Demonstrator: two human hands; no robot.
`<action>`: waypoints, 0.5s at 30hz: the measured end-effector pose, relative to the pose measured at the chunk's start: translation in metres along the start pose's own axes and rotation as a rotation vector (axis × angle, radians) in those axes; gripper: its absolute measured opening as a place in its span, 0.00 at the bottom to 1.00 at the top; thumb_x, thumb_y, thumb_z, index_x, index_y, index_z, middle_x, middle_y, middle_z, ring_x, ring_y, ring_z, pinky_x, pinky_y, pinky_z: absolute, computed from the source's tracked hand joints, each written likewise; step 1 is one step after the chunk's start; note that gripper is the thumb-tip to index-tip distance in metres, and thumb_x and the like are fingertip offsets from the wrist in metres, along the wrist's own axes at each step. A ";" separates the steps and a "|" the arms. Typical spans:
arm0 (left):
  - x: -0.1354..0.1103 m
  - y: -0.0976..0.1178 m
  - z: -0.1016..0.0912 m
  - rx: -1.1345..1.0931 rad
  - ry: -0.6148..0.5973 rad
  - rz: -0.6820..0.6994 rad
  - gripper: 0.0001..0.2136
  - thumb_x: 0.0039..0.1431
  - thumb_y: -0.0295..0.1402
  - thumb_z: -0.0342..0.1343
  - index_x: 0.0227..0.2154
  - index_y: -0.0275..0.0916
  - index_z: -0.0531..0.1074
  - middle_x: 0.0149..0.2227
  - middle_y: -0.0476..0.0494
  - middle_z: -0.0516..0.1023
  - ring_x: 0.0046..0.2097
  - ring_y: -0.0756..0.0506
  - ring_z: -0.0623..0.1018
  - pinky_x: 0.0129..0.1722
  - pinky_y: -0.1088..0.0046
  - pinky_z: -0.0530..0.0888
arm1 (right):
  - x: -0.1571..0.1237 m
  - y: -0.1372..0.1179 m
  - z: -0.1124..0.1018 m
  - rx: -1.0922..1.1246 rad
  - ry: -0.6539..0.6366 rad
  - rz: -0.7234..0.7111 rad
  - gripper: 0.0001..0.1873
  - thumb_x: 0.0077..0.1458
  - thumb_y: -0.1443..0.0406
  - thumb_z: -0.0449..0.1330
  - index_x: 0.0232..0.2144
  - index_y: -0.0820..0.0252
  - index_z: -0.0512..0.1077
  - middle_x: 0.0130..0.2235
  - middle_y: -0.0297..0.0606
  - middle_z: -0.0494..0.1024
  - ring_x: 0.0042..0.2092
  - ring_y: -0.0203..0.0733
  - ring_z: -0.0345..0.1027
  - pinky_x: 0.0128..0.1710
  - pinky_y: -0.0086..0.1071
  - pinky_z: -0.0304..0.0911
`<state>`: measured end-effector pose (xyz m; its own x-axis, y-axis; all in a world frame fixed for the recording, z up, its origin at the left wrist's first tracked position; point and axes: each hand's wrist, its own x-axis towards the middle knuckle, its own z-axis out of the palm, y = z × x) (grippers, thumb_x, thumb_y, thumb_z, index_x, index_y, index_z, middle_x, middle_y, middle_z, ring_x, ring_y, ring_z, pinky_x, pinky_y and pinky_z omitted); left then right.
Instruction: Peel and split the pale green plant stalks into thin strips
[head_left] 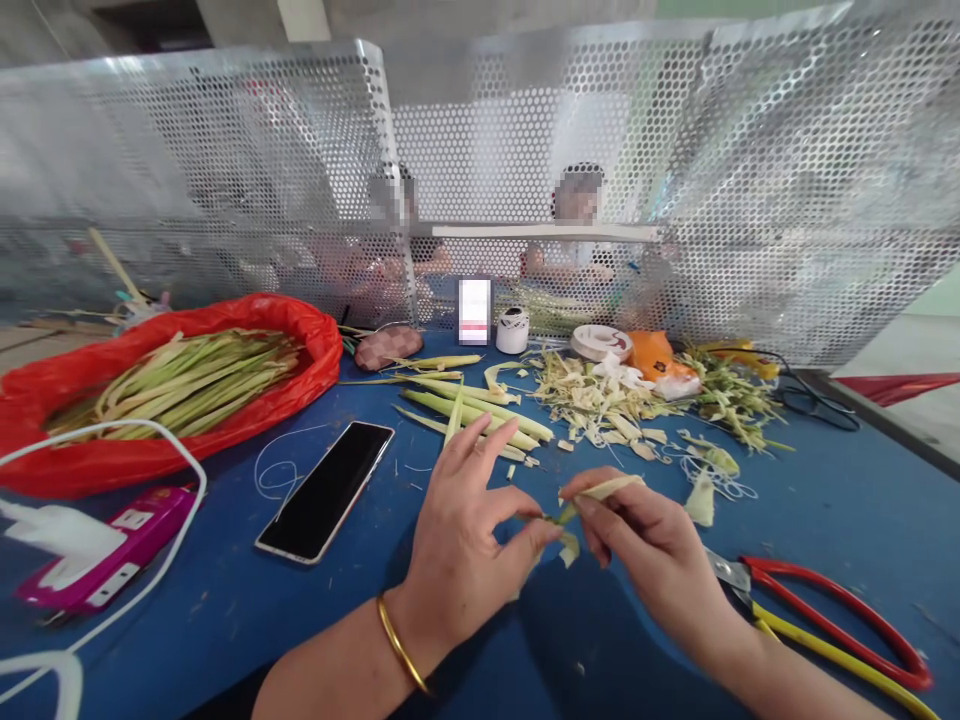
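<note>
Low over the blue table, my left hand [472, 540] pinches one end of a small strip of pale green husk [568, 514] between thumb and index finger, its other fingers raised. Close on the right, my right hand [637, 545] grips the same piece, whose pale strip [611, 487] sticks out above the fingers. A small flap of husk hangs down between the two hands. Just beyond my left hand lie several long green husk leaves [480, 412]. Beside my right wrist rest shears [832, 610] with one red and one yellow handle.
On the left are a red bag [315, 340] of long leaves, a purple power strip [112, 550] with a white cable, and a black phone [326, 490]. Husk scraps [600, 395], a tape roll [600, 342] and an orange packet [652, 355] lie back right. A perforated metal screen [487, 130] stands behind; people sit beyond.
</note>
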<state>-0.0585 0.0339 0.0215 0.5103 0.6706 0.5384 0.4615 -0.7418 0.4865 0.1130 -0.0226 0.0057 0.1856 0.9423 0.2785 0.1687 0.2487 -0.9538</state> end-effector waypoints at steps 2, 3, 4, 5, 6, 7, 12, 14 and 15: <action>0.000 0.002 0.000 -0.033 -0.040 -0.032 0.08 0.53 0.41 0.62 0.29 0.45 0.80 0.53 0.39 0.74 0.57 0.34 0.68 0.56 0.56 0.62 | 0.000 0.000 0.000 -0.021 0.000 -0.026 0.12 0.57 0.59 0.58 0.27 0.60 0.74 0.29 0.36 0.74 0.21 0.30 0.61 0.20 0.26 0.61; -0.001 0.003 0.000 -0.082 -0.089 -0.070 0.09 0.53 0.41 0.61 0.33 0.45 0.80 0.47 0.39 0.78 0.51 0.36 0.72 0.52 0.60 0.66 | 0.000 0.001 0.000 -0.036 -0.013 -0.041 0.12 0.58 0.60 0.58 0.27 0.60 0.73 0.29 0.36 0.74 0.21 0.31 0.62 0.21 0.26 0.62; -0.002 0.004 0.002 -0.149 -0.156 -0.111 0.10 0.54 0.41 0.61 0.37 0.45 0.80 0.41 0.40 0.80 0.44 0.39 0.75 0.46 0.64 0.68 | -0.001 0.002 0.000 -0.055 -0.036 -0.055 0.12 0.58 0.60 0.57 0.27 0.60 0.73 0.29 0.36 0.74 0.22 0.31 0.63 0.22 0.26 0.63; -0.003 0.004 0.004 -0.217 -0.227 -0.150 0.11 0.55 0.41 0.59 0.39 0.46 0.79 0.36 0.42 0.80 0.39 0.41 0.76 0.40 0.68 0.69 | -0.001 0.003 -0.001 -0.081 -0.067 -0.067 0.11 0.59 0.61 0.57 0.27 0.60 0.73 0.29 0.36 0.74 0.23 0.32 0.64 0.23 0.26 0.64; -0.004 0.005 0.005 -0.270 -0.291 -0.183 0.10 0.57 0.41 0.57 0.38 0.45 0.79 0.32 0.44 0.80 0.34 0.43 0.76 0.35 0.71 0.68 | -0.002 0.004 -0.001 -0.109 -0.096 -0.077 0.11 0.59 0.62 0.56 0.28 0.59 0.74 0.29 0.36 0.75 0.25 0.33 0.66 0.24 0.26 0.64; -0.005 0.005 0.007 -0.308 -0.342 -0.211 0.10 0.58 0.41 0.56 0.35 0.44 0.80 0.29 0.45 0.79 0.31 0.45 0.75 0.31 0.73 0.65 | -0.003 0.004 -0.001 -0.139 -0.121 -0.083 0.10 0.60 0.63 0.55 0.29 0.59 0.74 0.29 0.36 0.75 0.27 0.34 0.67 0.26 0.26 0.65; -0.007 0.005 0.013 -0.465 -0.444 -0.389 0.15 0.58 0.43 0.54 0.24 0.39 0.78 0.20 0.49 0.71 0.25 0.48 0.69 0.25 0.75 0.58 | -0.002 0.003 -0.001 -0.201 -0.167 -0.123 0.09 0.60 0.63 0.56 0.31 0.58 0.74 0.32 0.37 0.77 0.30 0.36 0.69 0.27 0.27 0.65; -0.006 0.003 0.014 -0.507 -0.457 -0.439 0.16 0.58 0.43 0.52 0.26 0.38 0.79 0.20 0.49 0.70 0.25 0.48 0.68 0.24 0.75 0.58 | -0.001 0.000 -0.001 -0.216 -0.156 -0.118 0.09 0.59 0.63 0.57 0.29 0.59 0.73 0.31 0.36 0.77 0.29 0.36 0.68 0.27 0.27 0.65; -0.006 0.002 0.014 -0.501 -0.454 -0.452 0.16 0.59 0.42 0.52 0.26 0.38 0.79 0.20 0.50 0.70 0.25 0.49 0.68 0.24 0.75 0.57 | -0.001 -0.002 -0.001 -0.233 -0.149 -0.114 0.09 0.59 0.63 0.57 0.29 0.59 0.73 0.31 0.36 0.77 0.29 0.36 0.68 0.27 0.27 0.65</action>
<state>-0.0504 0.0282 0.0095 0.6467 0.7602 -0.0627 0.3684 -0.2393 0.8984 0.1131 -0.0245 0.0070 0.0116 0.9379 0.3466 0.4017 0.3131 -0.8606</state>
